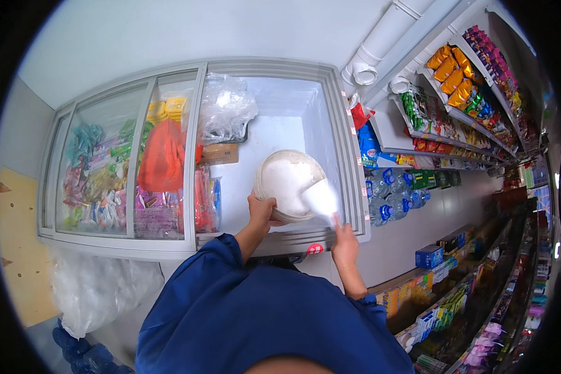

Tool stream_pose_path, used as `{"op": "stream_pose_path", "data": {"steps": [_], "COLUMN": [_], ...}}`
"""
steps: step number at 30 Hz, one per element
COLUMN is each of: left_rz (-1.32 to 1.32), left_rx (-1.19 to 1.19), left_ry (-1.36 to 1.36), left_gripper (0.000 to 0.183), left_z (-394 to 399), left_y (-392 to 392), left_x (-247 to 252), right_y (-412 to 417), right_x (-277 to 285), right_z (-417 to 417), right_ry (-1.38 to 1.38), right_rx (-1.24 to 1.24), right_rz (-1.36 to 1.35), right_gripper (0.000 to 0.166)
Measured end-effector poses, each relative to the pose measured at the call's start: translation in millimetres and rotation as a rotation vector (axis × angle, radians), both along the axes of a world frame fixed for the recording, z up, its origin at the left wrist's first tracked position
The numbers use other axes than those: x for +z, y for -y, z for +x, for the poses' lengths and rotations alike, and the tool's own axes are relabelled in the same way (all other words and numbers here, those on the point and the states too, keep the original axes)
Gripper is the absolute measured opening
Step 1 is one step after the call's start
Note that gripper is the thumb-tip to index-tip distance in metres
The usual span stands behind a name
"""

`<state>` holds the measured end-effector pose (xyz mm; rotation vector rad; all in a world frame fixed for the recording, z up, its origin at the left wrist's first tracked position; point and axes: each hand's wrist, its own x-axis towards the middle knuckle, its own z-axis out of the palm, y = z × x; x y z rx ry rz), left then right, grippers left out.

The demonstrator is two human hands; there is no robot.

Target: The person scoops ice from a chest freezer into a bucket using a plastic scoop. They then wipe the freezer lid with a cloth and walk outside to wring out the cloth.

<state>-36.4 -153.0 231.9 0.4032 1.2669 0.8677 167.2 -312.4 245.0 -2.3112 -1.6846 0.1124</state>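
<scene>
A round pale bowl or basin (287,182), with white matter inside, is held by its left rim in my left hand (261,212). My right hand (345,243) grips the handle of a white flat-bladed scraper or spatula (321,197), slightly blurred, whose blade overlaps the bowl's right side. Both are over the open right section of a chest freezer (362,187). Clear plastic bags (226,105), a cardboard box (219,153) and red packages (204,201) lie in the freezer left of the bowl. What is inside the bowl cannot be told exactly.
Sliding glass lids (103,163) cover bagged goods and a red bag (162,156) at left. White pipes (374,51) rise beyond the freezer. At right are snack shelves (458,112), large water bottles (395,205) and boxed goods (429,256). A clear plastic sack (98,285) hangs at lower left.
</scene>
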Motion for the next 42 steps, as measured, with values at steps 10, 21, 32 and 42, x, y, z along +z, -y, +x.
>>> {"op": "stream_pose_path", "data": {"steps": [10,21,32,42], "left_rz": [0.175,0.457,0.063,-0.095], "left_rx": [0.094,0.847,1.356,1.464], "left_ry": [0.172,-0.079,-0.230,-0.111], "left_gripper": [0.042,0.063,0.048,0.043], "left_z": [-107,-284,-390,-349], "left_y": [25,166,324,363], "left_x": [91,179,61,-38], "right_y": [-40,-226,-275,-257], "right_x": [7,-75,-131,-164], "right_z": [16,-215,-341,-148], "right_ry": [-0.676,-1.268,-1.112,-0.929], "right_rx": [-0.156,0.176,0.113,-0.003], "right_rz": [0.441,-0.092,0.093,0.011], "right_gripper": [0.052,0.033,0.048,0.040]}}
